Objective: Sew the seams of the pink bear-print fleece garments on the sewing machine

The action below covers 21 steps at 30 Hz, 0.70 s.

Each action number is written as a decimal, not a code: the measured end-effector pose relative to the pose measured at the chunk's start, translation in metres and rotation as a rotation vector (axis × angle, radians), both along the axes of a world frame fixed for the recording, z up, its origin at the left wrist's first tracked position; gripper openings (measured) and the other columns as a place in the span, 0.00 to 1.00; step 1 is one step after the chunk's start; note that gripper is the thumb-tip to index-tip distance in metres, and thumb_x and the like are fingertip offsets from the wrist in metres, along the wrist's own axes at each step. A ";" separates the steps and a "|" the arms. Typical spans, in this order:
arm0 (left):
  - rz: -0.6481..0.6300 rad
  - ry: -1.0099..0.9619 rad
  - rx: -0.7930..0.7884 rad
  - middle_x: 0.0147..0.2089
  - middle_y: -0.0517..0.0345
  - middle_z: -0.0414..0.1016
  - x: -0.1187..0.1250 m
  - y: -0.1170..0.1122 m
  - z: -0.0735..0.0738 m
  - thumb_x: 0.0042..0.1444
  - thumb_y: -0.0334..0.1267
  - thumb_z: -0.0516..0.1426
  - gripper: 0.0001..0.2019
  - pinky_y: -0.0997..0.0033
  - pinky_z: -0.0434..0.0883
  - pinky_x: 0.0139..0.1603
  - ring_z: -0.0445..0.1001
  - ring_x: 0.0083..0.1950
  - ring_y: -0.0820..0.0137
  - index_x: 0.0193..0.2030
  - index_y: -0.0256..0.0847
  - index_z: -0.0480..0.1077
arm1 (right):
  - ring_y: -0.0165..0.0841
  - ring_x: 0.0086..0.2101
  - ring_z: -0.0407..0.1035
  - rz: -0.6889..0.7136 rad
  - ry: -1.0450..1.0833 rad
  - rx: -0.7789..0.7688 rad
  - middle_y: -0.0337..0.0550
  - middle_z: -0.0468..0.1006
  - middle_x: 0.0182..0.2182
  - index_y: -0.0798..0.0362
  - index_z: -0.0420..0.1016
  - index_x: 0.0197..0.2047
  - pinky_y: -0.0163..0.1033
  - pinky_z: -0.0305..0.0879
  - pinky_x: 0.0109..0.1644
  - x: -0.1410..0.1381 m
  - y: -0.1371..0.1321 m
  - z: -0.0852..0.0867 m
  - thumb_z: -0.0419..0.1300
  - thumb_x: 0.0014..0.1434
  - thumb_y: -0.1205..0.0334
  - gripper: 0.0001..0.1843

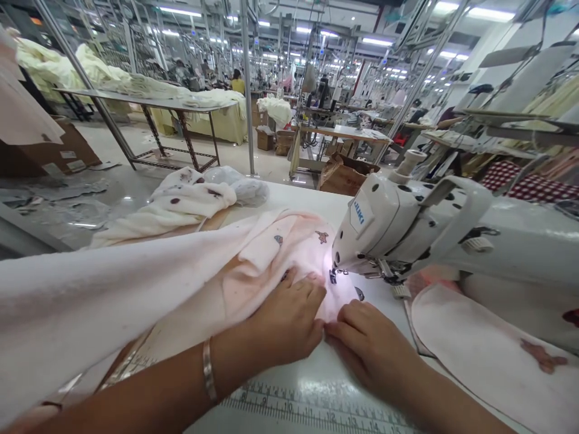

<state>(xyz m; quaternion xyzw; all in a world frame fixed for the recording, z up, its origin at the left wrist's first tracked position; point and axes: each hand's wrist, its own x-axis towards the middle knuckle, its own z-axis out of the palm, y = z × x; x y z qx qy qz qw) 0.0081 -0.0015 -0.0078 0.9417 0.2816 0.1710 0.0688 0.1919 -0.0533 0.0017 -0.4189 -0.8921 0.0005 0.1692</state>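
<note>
A pale pink fleecy fabric [253,247] with small printed figures spreads from the left across the sewing table to the needle area of a white sewing machine [375,223]. My left hand [289,313] presses on the fabric just left of the lit presser foot [333,276], fingers curled into the cloth. Close in front of the foot, my right hand [368,334] pinches the fabric's near edge between thumb and fingers. The two hands almost meet at that edge. Stitching under the foot is too small to make out.
A printed ruler strip [312,410] runs along the table's front. At right lies another pink fabric piece [488,331]; a cream printed bundle [190,196] sits behind on the left. Beyond stand a cardboard box [346,173] and a metal-legged table [154,99] with cream cloth.
</note>
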 end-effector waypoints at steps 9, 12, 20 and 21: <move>-0.007 -0.053 -0.006 0.57 0.38 0.62 0.018 0.021 -0.009 0.58 0.36 0.48 0.21 0.45 0.41 0.65 0.53 0.64 0.56 0.57 0.27 0.52 | 0.34 0.31 0.60 -0.079 0.026 -0.066 0.43 0.67 0.28 0.53 0.71 0.35 0.38 0.55 0.33 0.017 0.012 -0.002 0.49 0.62 0.65 0.11; 0.000 -0.066 -0.039 0.56 0.43 0.64 0.017 0.016 -0.008 0.57 0.36 0.49 0.16 0.47 0.43 0.65 0.54 0.63 0.58 0.51 0.32 0.59 | 0.34 0.31 0.59 -0.096 0.061 -0.071 0.43 0.66 0.28 0.53 0.70 0.35 0.38 0.55 0.32 0.015 0.007 -0.003 0.48 0.62 0.66 0.10; -0.161 -0.088 0.014 0.37 0.54 0.70 0.016 0.024 0.001 0.61 0.33 0.47 0.12 0.60 0.62 0.50 0.66 0.40 0.68 0.31 0.38 0.70 | 0.33 0.30 0.61 -0.095 0.153 -0.123 0.43 0.67 0.30 0.52 0.71 0.39 0.39 0.57 0.33 0.020 0.007 -0.009 0.50 0.62 0.65 0.09; -0.168 -0.094 0.000 0.37 0.55 0.70 0.016 0.025 0.001 0.61 0.33 0.47 0.12 0.62 0.62 0.49 0.66 0.39 0.68 0.32 0.38 0.70 | 0.33 0.31 0.62 -0.099 0.166 -0.138 0.43 0.67 0.31 0.52 0.71 0.40 0.39 0.58 0.33 0.021 0.008 -0.009 0.50 0.62 0.65 0.09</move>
